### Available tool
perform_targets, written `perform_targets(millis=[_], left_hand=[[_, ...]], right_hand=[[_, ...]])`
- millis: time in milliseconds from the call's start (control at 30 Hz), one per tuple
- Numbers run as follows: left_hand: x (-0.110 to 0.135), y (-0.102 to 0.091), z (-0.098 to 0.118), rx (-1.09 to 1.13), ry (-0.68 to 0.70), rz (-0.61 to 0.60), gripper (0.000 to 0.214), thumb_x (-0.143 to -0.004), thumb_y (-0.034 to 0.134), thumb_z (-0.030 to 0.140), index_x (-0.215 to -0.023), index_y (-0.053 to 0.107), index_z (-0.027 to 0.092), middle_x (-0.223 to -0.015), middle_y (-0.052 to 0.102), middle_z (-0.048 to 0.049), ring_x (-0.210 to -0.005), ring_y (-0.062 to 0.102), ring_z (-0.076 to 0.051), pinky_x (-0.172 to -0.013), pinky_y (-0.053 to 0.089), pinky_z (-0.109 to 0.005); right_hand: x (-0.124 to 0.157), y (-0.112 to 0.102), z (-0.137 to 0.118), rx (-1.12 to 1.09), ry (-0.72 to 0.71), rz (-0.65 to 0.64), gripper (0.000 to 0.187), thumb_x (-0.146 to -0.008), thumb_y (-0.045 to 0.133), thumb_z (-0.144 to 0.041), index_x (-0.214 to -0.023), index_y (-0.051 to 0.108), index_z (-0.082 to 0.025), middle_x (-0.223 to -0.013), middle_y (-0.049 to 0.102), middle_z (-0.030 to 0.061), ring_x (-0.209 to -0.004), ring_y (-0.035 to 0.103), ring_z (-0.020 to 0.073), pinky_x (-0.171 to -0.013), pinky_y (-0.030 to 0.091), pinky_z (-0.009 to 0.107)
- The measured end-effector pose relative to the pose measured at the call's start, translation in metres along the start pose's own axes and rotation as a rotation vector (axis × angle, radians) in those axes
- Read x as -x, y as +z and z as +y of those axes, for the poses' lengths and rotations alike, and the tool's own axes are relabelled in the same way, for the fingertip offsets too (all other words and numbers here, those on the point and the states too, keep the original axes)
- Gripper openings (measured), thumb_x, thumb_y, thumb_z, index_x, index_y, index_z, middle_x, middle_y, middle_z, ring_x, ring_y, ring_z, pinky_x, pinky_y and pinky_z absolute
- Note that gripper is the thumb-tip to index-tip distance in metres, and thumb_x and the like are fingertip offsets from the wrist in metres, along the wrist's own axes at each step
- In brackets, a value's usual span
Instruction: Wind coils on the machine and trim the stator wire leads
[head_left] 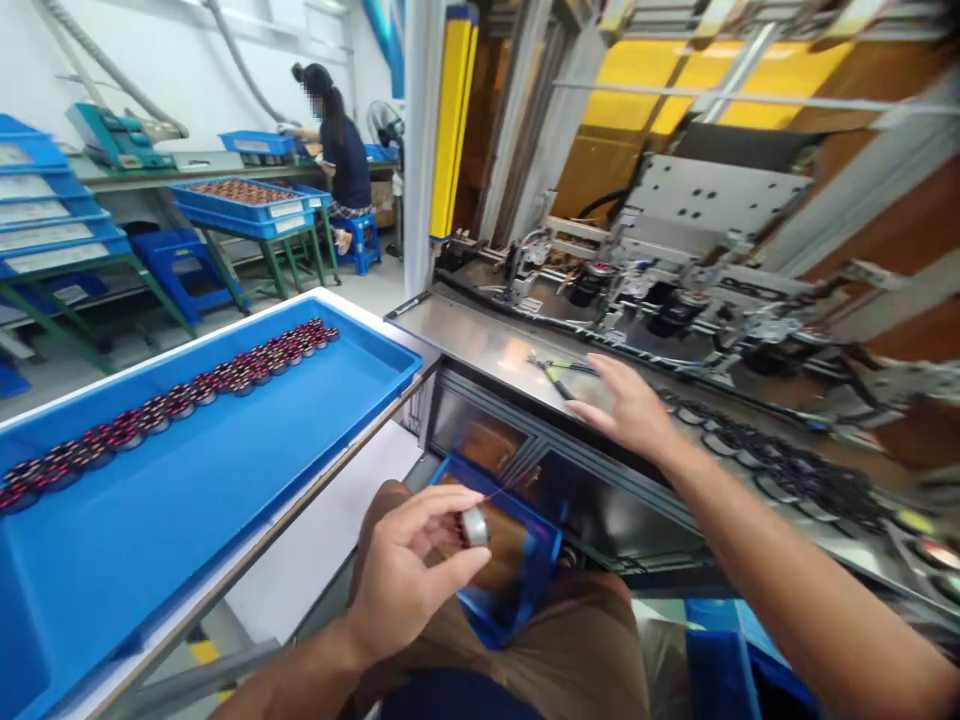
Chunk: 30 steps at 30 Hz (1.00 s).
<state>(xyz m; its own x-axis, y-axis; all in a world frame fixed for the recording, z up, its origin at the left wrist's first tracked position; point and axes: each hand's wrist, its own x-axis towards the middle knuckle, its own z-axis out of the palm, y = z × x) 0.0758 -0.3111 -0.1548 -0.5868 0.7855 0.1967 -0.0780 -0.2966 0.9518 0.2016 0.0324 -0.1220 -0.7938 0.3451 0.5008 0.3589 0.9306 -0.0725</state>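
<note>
The left hand (409, 575) is pinching a small wound coil (472, 525) while the open right hand (626, 405) is reaching toward the cutters (559, 372) at its ten o'clock.

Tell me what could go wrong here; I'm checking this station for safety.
1. The right hand reaches toward the cutters on the steel ledge beside the machine's tooling; fingers could get nicked or pinched.
2. The left hand pinches a small wound coil over the lap; it might slip and drop.
</note>
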Motion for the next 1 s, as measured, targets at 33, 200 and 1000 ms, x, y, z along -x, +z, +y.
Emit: perform_targets(millis=[33, 200, 1000], left_hand=[[0.001, -0.001, -0.001, 0.002, -0.02, 0.03, 0.032, -0.076, 0.08, 0.014, -0.108, 0.076, 0.021, -0.117, 0.072, -0.0111, -0.101, 0.074, -0.022, -0.09, 0.061, -0.028], [-0.005, -0.01, -0.004, -0.026, -0.054, 0.097, 0.031, -0.077, 0.081, 0.017, -0.107, 0.076, 0.023, -0.115, 0.074, -0.0075, -0.098, 0.075, -0.018, -0.089, 0.06, -0.021], [-0.01, 0.026, 0.005, 0.093, -0.096, -0.055, 0.037, -0.081, 0.078, 0.011, -0.114, 0.074, 0.026, -0.117, 0.074, -0.0052, -0.098, 0.074, -0.015, -0.091, 0.059, -0.02]], right_hand=[[-0.005, 0.008, 0.008, 0.019, 0.016, -0.054, 0.074, -0.089, 0.059, -0.059, -0.138, 0.055, -0.003, -0.136, 0.059, 0.0275, -0.128, 0.057, 0.0387, -0.108, 0.047, 0.055], [-0.008, 0.017, 0.023, 0.077, 0.08, -0.256, 0.074, -0.091, 0.056, -0.059, -0.143, 0.052, -0.007, -0.146, 0.054, 0.0241, -0.136, 0.05, 0.0368, -0.114, 0.04, 0.05], [0.119, -0.034, -0.071, -0.953, 0.41, -0.051, 0.059, -0.102, 0.01, -0.056, -0.144, 0.035, -0.023, -0.11, 0.058, 0.0115, -0.076, 0.062, 0.0203, -0.068, 0.056, 0.036]])
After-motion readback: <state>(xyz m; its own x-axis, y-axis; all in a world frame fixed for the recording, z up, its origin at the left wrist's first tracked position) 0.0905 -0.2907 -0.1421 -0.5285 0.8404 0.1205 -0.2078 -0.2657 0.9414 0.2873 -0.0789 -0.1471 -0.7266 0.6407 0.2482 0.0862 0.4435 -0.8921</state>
